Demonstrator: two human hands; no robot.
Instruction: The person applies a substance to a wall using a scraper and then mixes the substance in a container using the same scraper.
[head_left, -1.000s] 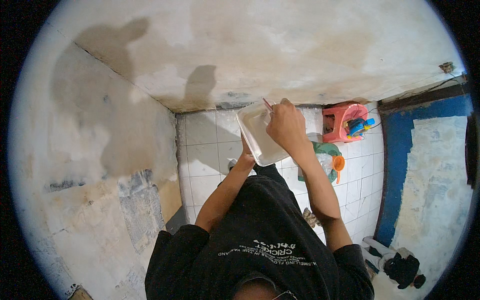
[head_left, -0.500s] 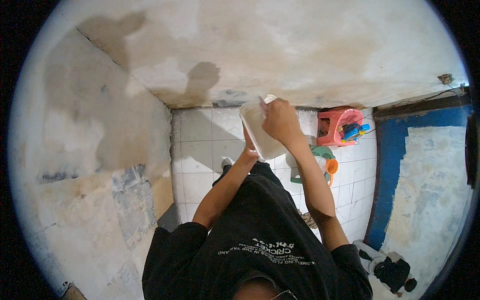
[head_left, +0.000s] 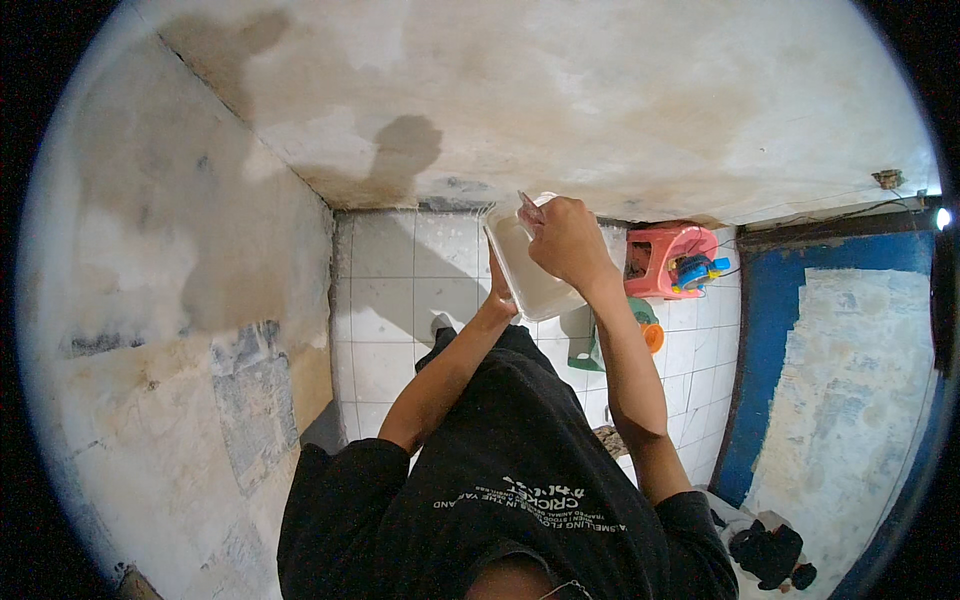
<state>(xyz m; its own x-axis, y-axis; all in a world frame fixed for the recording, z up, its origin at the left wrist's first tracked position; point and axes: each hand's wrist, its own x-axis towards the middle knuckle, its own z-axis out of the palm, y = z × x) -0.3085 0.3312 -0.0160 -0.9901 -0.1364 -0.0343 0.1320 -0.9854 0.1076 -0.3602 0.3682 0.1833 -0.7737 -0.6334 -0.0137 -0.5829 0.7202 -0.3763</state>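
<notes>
My left hand (head_left: pixel 502 290) is closed on the left edge of a white rectangular tub (head_left: pixel 543 290), its fingers partly hidden behind the wall. Inside the tub the surface looks smooth and pale; I cannot tell paint from bare plastic. Over the tub's far right part, my right hand (head_left: pixel 572 243) is wrapped round a small tool with a pinkish, see-through end (head_left: pixel 530 208). That end sticks out past the fingers towards the far left. The tool's other end is hidden by the hand, so its kind does not show.
A patchy, pale wall (head_left: pixel 600 100) rises in front, with another wall (head_left: pixel 150 420) on the left. On the tiled floor (head_left: pixel 380 310) stand a pink stool (head_left: pixel 648 262) with blue-and-yellow items, a green thing (head_left: pixel 583 356) and an orange dipper (head_left: pixel 653 338). Dark cloth (head_left: pixel 768 552) lies lower right.
Both hands keep their holds and stay over nearly the same place. The pinkish tool end shows a little more beside my right hand. The surroundings have shifted slightly left in view.
</notes>
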